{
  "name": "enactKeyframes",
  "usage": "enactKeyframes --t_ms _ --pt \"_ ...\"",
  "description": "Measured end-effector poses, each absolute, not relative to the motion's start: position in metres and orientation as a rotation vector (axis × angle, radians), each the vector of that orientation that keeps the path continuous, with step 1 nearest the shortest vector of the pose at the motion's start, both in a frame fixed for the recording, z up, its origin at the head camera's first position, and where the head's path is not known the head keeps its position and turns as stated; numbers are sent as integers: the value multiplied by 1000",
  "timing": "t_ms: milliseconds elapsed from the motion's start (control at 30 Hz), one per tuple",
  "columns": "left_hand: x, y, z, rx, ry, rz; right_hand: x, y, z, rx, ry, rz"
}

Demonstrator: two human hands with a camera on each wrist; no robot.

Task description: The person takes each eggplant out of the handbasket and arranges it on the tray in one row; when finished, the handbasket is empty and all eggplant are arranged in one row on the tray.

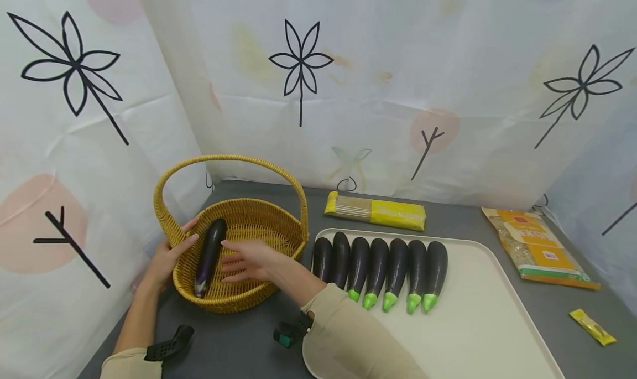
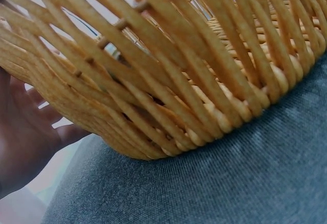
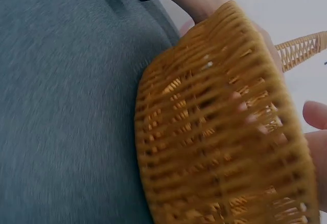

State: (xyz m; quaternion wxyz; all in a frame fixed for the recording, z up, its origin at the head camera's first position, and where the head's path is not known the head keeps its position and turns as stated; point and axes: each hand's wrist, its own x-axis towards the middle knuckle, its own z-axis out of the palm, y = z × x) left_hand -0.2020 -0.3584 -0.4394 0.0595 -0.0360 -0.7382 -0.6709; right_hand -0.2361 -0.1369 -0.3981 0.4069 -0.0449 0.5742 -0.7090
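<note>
A yellow-brown wicker basket [image 1: 239, 300] with a tall arched handle stands at the left. Inside it, along the left wall, lies one dark purple eggplant [image 1: 210, 254], its stem end toward me. My left hand [image 1: 161, 261] rests against the basket's outer left side, its fingers reaching the rim by the handle's foot. In the left wrist view the fingers of that hand are straight and spread beside the wicker. My right hand [image 1: 254, 260] is over the basket's inside with fingers loosely extended, their tips close to the eggplant and nothing held.
Right of the basket, a cream tray [image 1: 478, 312] bears several eggplants [image 1: 396, 265] in a row at its left. Behind it is a yellow noodle packet [image 1: 375, 210]. An orange bag [image 1: 542, 249] and a small yellow sachet [image 1: 592, 326] lie at the right. Patterned curtains surround the table.
</note>
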Motion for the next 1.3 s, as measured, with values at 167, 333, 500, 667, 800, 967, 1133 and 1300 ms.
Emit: enactKeyframes --t_ms 167,333,500,667,800,967,1133,1300 --pt "-202 -358 -440 -108 -2256 -2005 -236 -151 -403 -40 1485 -1797" --pt "-200 -357 -439 -110 -2265 -1980 -236 -161 -406 23 1514 -1791" --pt "-201 -357 -438 -105 -2257 -1985 -236 -168 -406 75 1503 -1800" --pt "-201 -357 -439 -95 -2278 -1935 -236 -174 -405 149 1446 -1820" --pt "-200 -355 -438 -85 -2311 -1887 -236 -177 -406 167 1400 -1826" --pt "-199 -354 -436 -77 -2329 -1880 -234 -182 -407 173 1345 -1848" --pt "-199 -356 -436 -55 -2371 -1842 -230 -191 -408 264 1272 -1901" --pt "-200 -355 -435 -43 -2374 -1854 -228 -196 -408 301 1227 -1924"
